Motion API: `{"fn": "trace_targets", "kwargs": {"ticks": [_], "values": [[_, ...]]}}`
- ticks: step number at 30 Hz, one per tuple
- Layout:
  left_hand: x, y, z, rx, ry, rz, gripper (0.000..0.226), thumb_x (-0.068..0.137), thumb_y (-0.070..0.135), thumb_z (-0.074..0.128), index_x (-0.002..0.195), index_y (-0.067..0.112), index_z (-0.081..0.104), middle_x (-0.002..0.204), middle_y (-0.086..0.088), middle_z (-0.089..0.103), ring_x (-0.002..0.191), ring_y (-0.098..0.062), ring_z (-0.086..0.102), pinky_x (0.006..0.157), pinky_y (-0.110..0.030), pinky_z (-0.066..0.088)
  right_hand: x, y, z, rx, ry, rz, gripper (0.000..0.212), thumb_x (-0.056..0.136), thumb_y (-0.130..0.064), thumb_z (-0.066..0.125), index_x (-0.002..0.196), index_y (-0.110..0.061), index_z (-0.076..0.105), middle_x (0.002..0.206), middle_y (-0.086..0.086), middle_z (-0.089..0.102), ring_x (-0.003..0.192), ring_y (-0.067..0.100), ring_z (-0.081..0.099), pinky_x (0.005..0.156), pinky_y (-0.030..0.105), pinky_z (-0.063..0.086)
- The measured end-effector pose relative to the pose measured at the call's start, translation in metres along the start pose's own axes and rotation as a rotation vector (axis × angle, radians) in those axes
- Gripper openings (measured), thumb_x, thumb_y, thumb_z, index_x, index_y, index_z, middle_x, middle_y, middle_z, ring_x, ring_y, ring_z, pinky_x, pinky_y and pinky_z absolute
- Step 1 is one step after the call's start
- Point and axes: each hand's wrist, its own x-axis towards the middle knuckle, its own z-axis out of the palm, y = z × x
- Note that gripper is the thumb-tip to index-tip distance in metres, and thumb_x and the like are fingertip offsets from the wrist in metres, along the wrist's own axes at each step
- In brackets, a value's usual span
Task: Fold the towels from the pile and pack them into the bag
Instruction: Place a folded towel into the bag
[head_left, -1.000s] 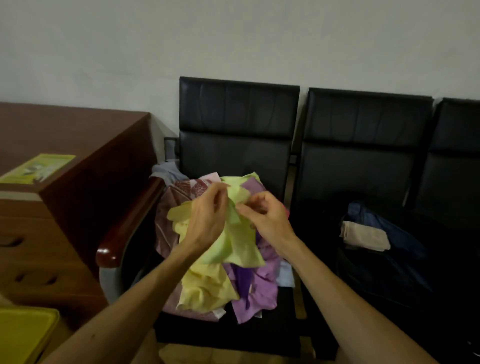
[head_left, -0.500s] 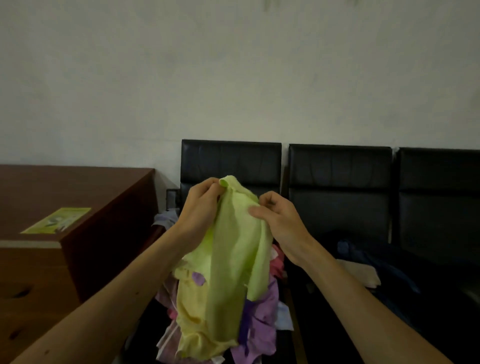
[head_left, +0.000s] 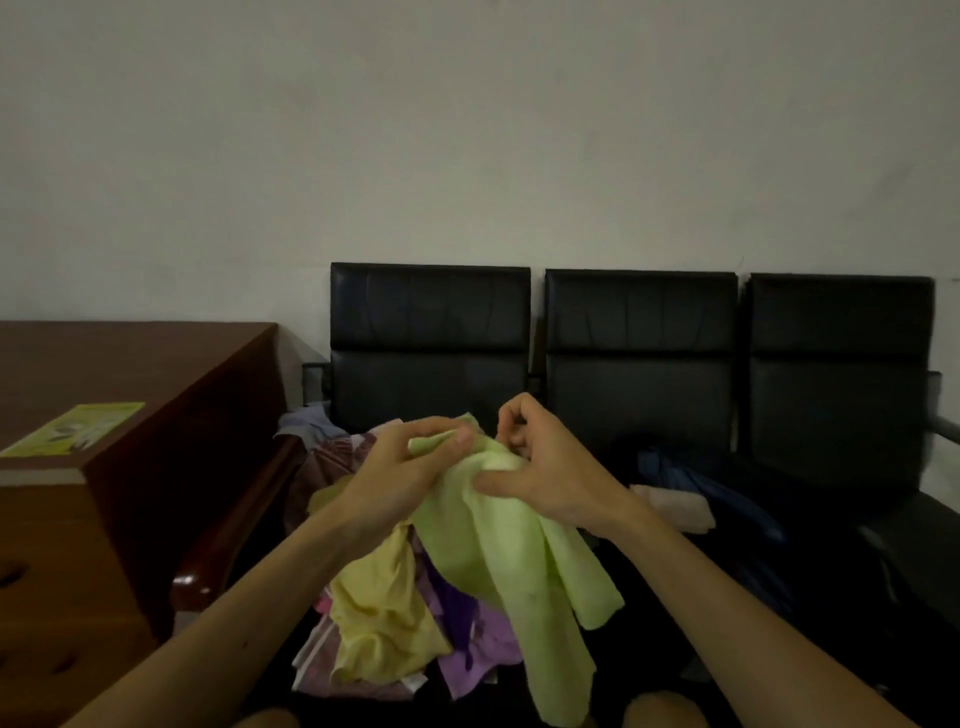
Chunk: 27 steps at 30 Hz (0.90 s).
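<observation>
While both hands — left (head_left: 400, 483), right (head_left: 545, 467) — pinch its top edge, the green towel (head_left: 498, 561) hangs below.

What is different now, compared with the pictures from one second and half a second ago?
Both hands raised the light green towel up from the pile; it now hangs from the left hand and right hand, which pinch its top edge close together. Neither grip was let go. The pile and the beige towel on the dark blue bag stayed in place.
</observation>
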Motion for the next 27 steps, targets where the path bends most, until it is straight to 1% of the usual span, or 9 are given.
{"fn": "trace_targets", "kwargs": {"ticks": [2,4,7,9,14,18,22,24,27], "values": [[-0.001,-0.017,0.003,0.117,0.036,0.038,0.039,0.095,0.041,0.062,0.086,0.004,0.070,0.082,-0.027,0.063,0.075,-0.025,0.061,0.068,-0.057,0.051,-0.011,0.017,0.007,-0.016,-0.008,0.047,0.049,0.072,-0.018,0.085,0.097,-0.026,0.044,0.077,-0.008,0.056,0.063,0.002,0.053,0.061,0.023,0.046],[-0.003,-0.029,0.011,0.175,0.079,0.090,0.034,0.098,0.031,0.059,0.072,0.011,0.067,0.066,-0.011,0.058,0.064,-0.013,0.053,0.056,-0.041,0.046,-0.020,0.033,0.011,0.004,-0.031,0.108,0.050,0.070,-0.023,0.088,0.100,-0.026,0.049,0.081,-0.008,0.062,0.068,0.002,0.061,0.064,0.026,0.051],[-0.006,-0.035,0.017,0.228,0.127,0.166,0.028,0.099,0.018,0.056,0.076,0.006,0.068,0.064,0.002,0.056,0.058,-0.003,0.050,0.054,-0.020,0.041,-0.034,0.066,0.013,-0.037,-0.067,0.175,0.042,0.068,-0.033,0.087,0.099,-0.014,0.066,0.095,0.004,0.073,0.084,0.018,0.072,0.075,0.047,0.059],[-0.007,-0.040,0.016,0.278,0.110,0.214,0.026,0.099,0.012,0.056,0.077,0.001,0.067,0.063,0.003,0.054,0.057,0.000,0.049,0.053,-0.013,0.038,-0.046,0.087,0.012,-0.089,-0.114,0.228,0.033,0.071,-0.028,0.085,0.095,-0.011,0.071,0.094,0.004,0.075,0.085,0.017,0.073,0.078,0.049,0.058],[-0.007,-0.072,-0.007,0.248,0.120,0.203,0.023,0.098,0.014,0.059,0.082,0.004,0.072,0.071,-0.008,0.065,0.066,-0.005,0.055,0.057,-0.026,0.045,-0.072,0.121,-0.008,-0.148,-0.203,0.428,0.021,0.077,-0.017,0.083,0.090,-0.005,0.073,0.087,0.004,0.075,0.076,0.010,0.071,0.063,0.034,0.058],[-0.012,-0.100,-0.028,0.204,0.147,0.089,0.023,0.092,0.011,0.068,0.069,0.014,0.073,0.066,0.003,0.065,0.062,-0.006,0.055,0.055,-0.023,0.045,-0.074,0.123,-0.041,0.222,-0.021,0.479,0.022,0.076,-0.007,0.081,0.089,0.001,0.065,0.086,0.011,0.072,0.074,0.019,0.070,0.060,0.026,0.056],[-0.025,-0.122,-0.032,0.073,0.106,-0.074,0.019,0.076,0.035,0.079,0.074,0.016,0.078,0.069,-0.007,0.069,0.063,-0.012,0.060,0.056,-0.024,0.048,-0.070,0.117,-0.059,0.583,0.059,0.445,0.078,0.043,-0.036,0.099,0.107,-0.002,0.069,0.100,0.014,0.074,0.086,0.022,0.072,0.072,0.028,0.060],[-0.029,-0.130,-0.033,0.013,0.091,-0.137,0.029,0.069,0.047,0.086,0.077,0.019,0.081,0.074,-0.007,0.073,0.065,-0.013,0.065,0.059,-0.026,0.053,-0.070,0.121,-0.056,0.613,0.100,0.441,0.080,0.034,-0.044,0.099,0.100,-0.006,0.073,0.098,0.012,0.074,0.086,0.021,0.072,0.073,0.028,0.060],[-0.034,-0.141,-0.040,-0.098,0.080,-0.223,0.065,0.055,0.065,0.086,0.087,0.009,0.079,0.085,-0.018,0.074,0.076,-0.024,0.070,0.068,-0.036,0.061,-0.074,0.127,-0.046,0.609,0.152,0.459,0.059,0.057,-0.041,0.091,0.101,-0.008,0.070,0.099,0.010,0.073,0.091,0.021,0.070,0.079,0.031,0.059]]}}
